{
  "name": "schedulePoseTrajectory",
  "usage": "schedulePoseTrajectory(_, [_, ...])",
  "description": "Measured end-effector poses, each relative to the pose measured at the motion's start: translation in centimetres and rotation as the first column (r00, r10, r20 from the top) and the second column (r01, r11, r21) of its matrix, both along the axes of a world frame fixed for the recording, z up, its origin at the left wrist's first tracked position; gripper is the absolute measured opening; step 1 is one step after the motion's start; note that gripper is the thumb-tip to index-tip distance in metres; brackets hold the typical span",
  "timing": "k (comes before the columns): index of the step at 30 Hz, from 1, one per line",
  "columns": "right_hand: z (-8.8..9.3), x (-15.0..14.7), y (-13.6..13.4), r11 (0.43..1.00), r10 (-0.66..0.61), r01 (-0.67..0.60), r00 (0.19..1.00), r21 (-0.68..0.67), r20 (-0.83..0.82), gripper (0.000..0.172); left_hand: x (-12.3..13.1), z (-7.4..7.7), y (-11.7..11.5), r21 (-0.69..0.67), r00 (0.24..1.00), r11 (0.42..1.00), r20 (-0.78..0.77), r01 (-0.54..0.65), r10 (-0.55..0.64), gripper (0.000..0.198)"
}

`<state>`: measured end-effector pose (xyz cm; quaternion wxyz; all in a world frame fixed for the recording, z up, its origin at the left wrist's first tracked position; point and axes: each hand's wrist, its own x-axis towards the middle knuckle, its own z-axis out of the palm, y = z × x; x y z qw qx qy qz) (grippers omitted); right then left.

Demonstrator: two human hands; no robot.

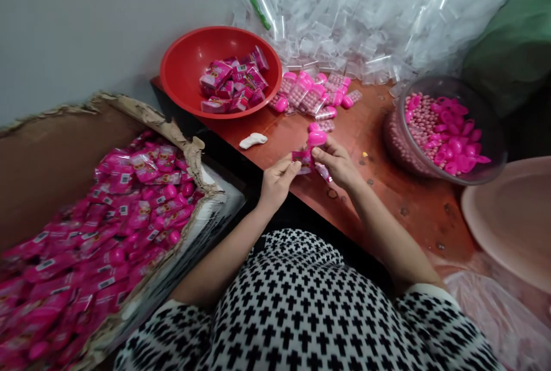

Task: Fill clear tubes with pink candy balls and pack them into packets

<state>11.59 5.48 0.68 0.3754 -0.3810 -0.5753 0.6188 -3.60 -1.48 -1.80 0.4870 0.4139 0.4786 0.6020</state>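
A pink foil packet (302, 159) is pinched in the fingers of the person's left hand (278, 181), and a glossy pink plastic capsule (317, 138) is gripped between the thumb and fingertips of the right hand (336, 164); the two hands are closed on these things and nearly touching, held just over the front edge of a reddish-brown wooden surface (413, 227); a strip of pink-and-clear wrapper (322, 173) shows just beside the right hand, though its hold on it is hard to tell; behind the hands, transparent blister trays with pink parts (307, 92) lie in a loose scatter on the surface, near a small white scrap (253, 140); further back, a red plastic bowl (181, 66) holds a heap of pink boxes (235, 81); to the right, a transparent plastic bowl (447, 87) holds pink beads (424, 127) and pink capsule halves (456, 147); a pale pink basin (512, 216) stands past it, above a pink plastic bag (495, 313); a great pile of transparent plastic tubes (344, 20) rises against a grey wall (86, 26), with a green bag (512, 43) beside it; on the left, a torn cardboard box (64, 153) is filled with pink packets (129, 204); the person's black-and-white patterned top (301, 302) fills the bottom of the view.
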Motion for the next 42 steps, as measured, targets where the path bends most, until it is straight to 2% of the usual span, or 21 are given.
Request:
schedulePoseTrajectory(2, [-0.4, -0.2, -1.4, 0.982, -0.092, 0.066, 0.985, -0.175, -0.144, 0.046, 0.8, 0.2, -0.1, 0.112, 0.973, 0.993, -0.23, 0.027, 0.0, 0.02])
schedulePoseTrajectory(5, [-0.5, -0.4, -2.5, 0.918, -0.227, 0.122, 0.941, -0.378, -0.249, 0.048, 1.8, 0.5, -0.2, 0.259, 0.89, 0.965, -0.451, 0.05, 0.075, 0.02])
schedulePoseTrajectory(9, [-0.1, 0.0, -2.7, 0.847, -0.382, 0.205, 0.876, -0.49, -0.294, 0.045, 2.8, 0.4, -0.2, 0.416, 0.767, 0.895, -0.623, 0.162, 0.151, 0.019])
schedulePoseTrajectory(15, [0.0, 0.4, -2.2, 0.738, -0.565, 0.302, 0.765, -0.603, -0.308, 0.024, 3.6, 0.1, -0.5, 0.47, 0.707, 0.847, -0.686, 0.247, 0.175, 0.021])
schedulePoseTrajectory(19, [-0.2, 0.1, -2.3, 0.697, -0.625, 0.325, 0.712, -0.64, -0.32, 0.02, 3.8, -0.2, -0.6, 0.495, 0.676, 0.818, -0.712, 0.293, 0.188, 0.02])
schedulePoseTrajectory(24, [-0.5, -0.7, -2.0, 0.695, -0.614, 0.35, 0.743, -0.629, -0.266, 0.022, 3.8, -1.0, -0.8, 0.525, 0.654, 0.805, -0.716, 0.274, 0.244, 0.02])
schedulePoseTrajectory(27, [-0.4, -0.8, -1.8, 0.702, -0.586, 0.35, 0.779, -0.621, -0.223, 0.021, 3.7, -0.8, -0.9, 0.494, 0.698, 0.834, -0.687, 0.246, 0.201, 0.02])
schedulePoseTrajectory(29, [0.0, -0.1, -1.8, 0.744, -0.521, 0.331, 0.832, -0.58, -0.192, 0.021, 3.5, 0.0, -1.0, 0.393, 0.769, 0.895, -0.632, 0.21, 0.097, 0.02])
schedulePoseTrajectory(31, [0.5, 1.6, -2.1, 0.803, -0.465, 0.373, 0.88, -0.464, -0.098, 0.024, 3.2, 1.0, -0.8, 0.228, 0.869, 0.965, -0.494, 0.128, 0.001, 0.018])
schedulePoseTrajectory(33, [0.8, 3.8, -2.5, 0.84, -0.469, 0.489, 0.873, -0.236, 0.136, 0.026, 2.7, 1.7, -0.4, 0.001, 0.973, 0.999, -0.225, 0.046, -0.045, 0.018])
schedulePoseTrajectory(34, [0.8, 4.9, -2.8, 0.842, -0.488, 0.534, 0.814, -0.076, 0.315, 0.026, 2.5, 1.9, -0.1, -0.123, 0.998, 0.992, -0.05, 0.039, -0.046, 0.02])
schedulePoseTrajectory(36, [0.6, 6.8, -3.5, 0.854, -0.48, 0.48, 0.582, 0.199, 0.657, 0.028, 2.3, 2.1, 0.5, -0.323, 0.96, 0.94, 0.28, 0.108, -0.014, 0.021])
schedulePoseTrajectory(37, [0.4, 7.5, -3.9, 0.864, -0.469, 0.411, 0.45, 0.29, 0.76, 0.029, 2.3, 2.1, 0.8, -0.388, 0.918, 0.908, 0.397, 0.156, 0.012, 0.02])
schedulePoseTrajectory(38, [0.2, 7.8, -4.2, 0.869, -0.469, 0.345, 0.344, 0.355, 0.814, 0.032, 2.3, 2.1, 0.9, -0.432, 0.88, 0.881, 0.473, 0.193, 0.039, 0.018])
schedulePoseTrajectory(39, [0.1, 8.0, -4.5, 0.863, -0.489, 0.298, 0.288, 0.408, 0.823, 0.035, 2.5, 2.1, 1.0, -0.458, 0.853, 0.862, 0.519, 0.218, 0.061, 0.015])
schedulePoseTrajectory(40, [0.0, 7.9, -4.8, 0.846, -0.526, 0.274, 0.292, 0.457, 0.799, 0.039, 2.8, 2.1, 1.1, -0.474, 0.835, 0.849, 0.546, 0.235, 0.074, 0.012])
schedulePoseTrajectory(41, [-0.1, 7.6, -4.9, 0.824, -0.565, 0.283, 0.354, 0.491, 0.745, 0.042, 3.1, 2.2, 1.0, -0.478, 0.823, 0.842, 0.563, 0.249, 0.076, 0.009])
schedulePoseTrajectory(42, [0.0, 7.2, -5.0, 0.81, -0.587, 0.324, 0.465, 0.489, 0.663, 0.045, 3.4, 2.2, 0.9, -0.472, 0.816, 0.841, 0.575, 0.265, 0.066, 0.008])
